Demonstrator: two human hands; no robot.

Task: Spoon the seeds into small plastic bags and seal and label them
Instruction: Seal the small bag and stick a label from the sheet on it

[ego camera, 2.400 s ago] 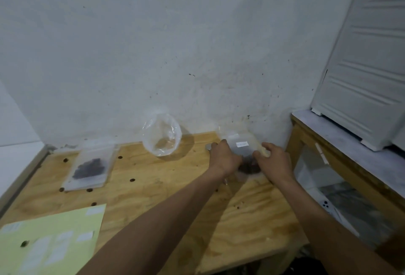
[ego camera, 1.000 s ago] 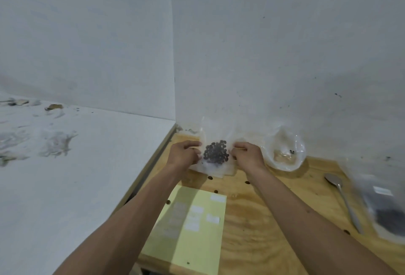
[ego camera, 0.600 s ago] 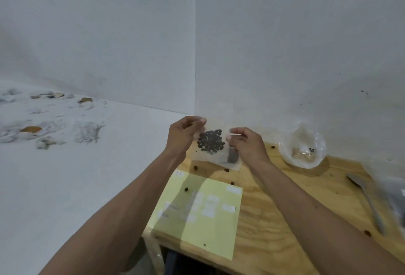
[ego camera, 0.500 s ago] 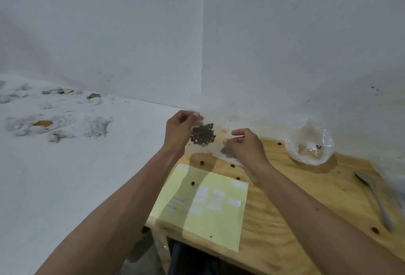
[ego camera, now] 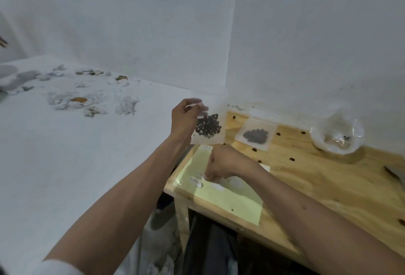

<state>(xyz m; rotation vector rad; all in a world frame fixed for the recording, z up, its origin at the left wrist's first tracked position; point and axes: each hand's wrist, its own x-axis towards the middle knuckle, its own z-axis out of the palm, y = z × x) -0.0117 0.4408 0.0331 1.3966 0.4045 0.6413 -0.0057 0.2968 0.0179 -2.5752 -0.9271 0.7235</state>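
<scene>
My left hand [ego camera: 186, 119] pinches the top left corner of a small clear bag of dark seeds [ego camera: 208, 126] and holds it up above the table's left corner. My right hand [ego camera: 221, 161] is down on the pale green label sheet [ego camera: 230, 195], with fingers curled at a white sticker near the sheet's left side. A second bag of dark seeds [ego camera: 255, 135] lies flat on the wooden table [ego camera: 328, 187] near the wall.
A crumpled clear plastic bag [ego camera: 337, 135] sits by the wall at the right. A spoon tip [ego camera: 394, 172] shows at the right edge. Loose seeds dot the tabletop. A white surface with scattered debris [ego camera: 87, 103] lies to the left.
My right hand let go of the seed bag and dropped onto the label sheet. My left hand lifted the bag alone. The view shifted left.
</scene>
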